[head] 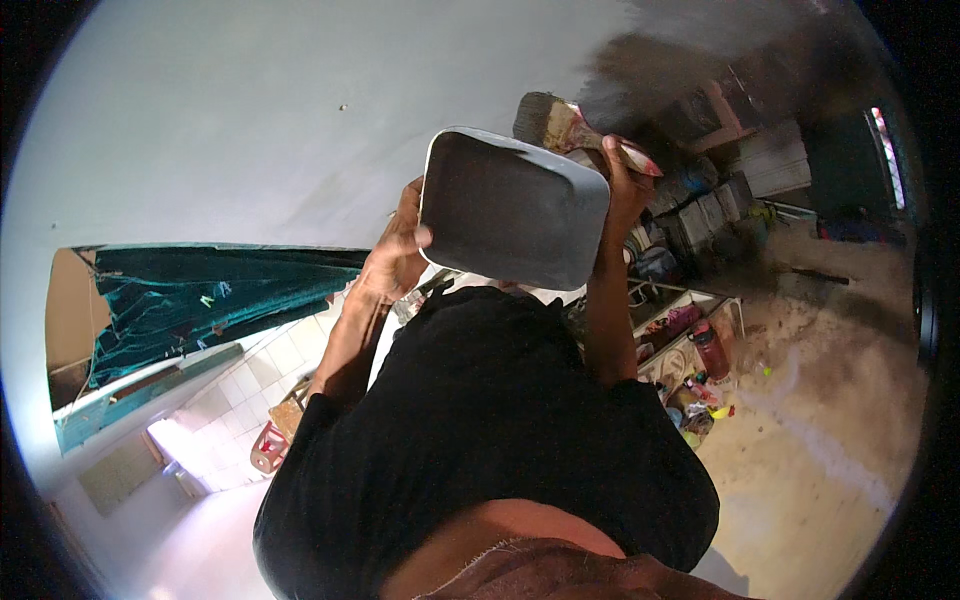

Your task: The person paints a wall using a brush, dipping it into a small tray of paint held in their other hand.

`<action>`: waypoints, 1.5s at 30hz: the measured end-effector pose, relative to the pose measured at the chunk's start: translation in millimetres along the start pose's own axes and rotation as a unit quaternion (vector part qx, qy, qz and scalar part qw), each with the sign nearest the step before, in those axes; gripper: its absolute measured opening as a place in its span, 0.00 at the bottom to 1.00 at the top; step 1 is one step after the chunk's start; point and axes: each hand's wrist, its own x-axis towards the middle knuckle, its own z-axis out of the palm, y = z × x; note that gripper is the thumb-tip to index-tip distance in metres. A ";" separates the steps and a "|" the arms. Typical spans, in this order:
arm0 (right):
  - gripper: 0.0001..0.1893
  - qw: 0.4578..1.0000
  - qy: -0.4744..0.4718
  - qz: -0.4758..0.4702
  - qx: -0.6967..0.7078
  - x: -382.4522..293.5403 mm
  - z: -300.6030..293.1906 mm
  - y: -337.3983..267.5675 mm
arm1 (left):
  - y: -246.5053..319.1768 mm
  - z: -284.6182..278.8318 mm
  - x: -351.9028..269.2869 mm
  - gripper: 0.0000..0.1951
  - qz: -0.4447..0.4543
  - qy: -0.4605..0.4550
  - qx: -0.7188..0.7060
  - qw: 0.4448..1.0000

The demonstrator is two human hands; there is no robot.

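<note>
My left hand (401, 247) holds the left edge of a rectangular tray-like container (517, 210) with rounded corners, a dark inside and a pale rim. The thumb lies over its rim. At the container's right side, my right hand (630, 180) grips the handle of a wide paintbrush (559, 124). The brush points up and left behind the container's upper edge, its dark bristles close to the pale wall (225, 112) in the picture. Whether the right hand also supports the container cannot be told.
A dark green cloth (225, 300) hangs across an opening at left. A red stool (268, 448) stands lower left. At right are a low glass-topped table (675, 296), a red bottle (709, 350) and small clutter on the floor (825, 420). A cupboard (720, 112) is at upper right.
</note>
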 end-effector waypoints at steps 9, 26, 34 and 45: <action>0.16 0.999 0.012 0.045 -0.024 20.6 -10.5 2.4 | -6.4 11.0 5.6 0.58 0.026 0.007 0.076 0.997; 0.07 0.995 0.055 -0.084 -0.022 -8.3 -5.2 -33.5 | -25.1 26.9 34.1 0.45 0.124 0.087 0.019 0.988; 0.13 0.828 -0.331 -0.448 0.060 3.4 -23.2 -136.4 | -1.2 24.2 39.5 0.40 0.065 0.102 -0.014 0.993; 0.19 0.668 -0.543 -0.479 -0.172 -28.9 43.3 -125.5 | -5.6 16.3 30.3 0.29 0.096 0.068 -0.009 0.993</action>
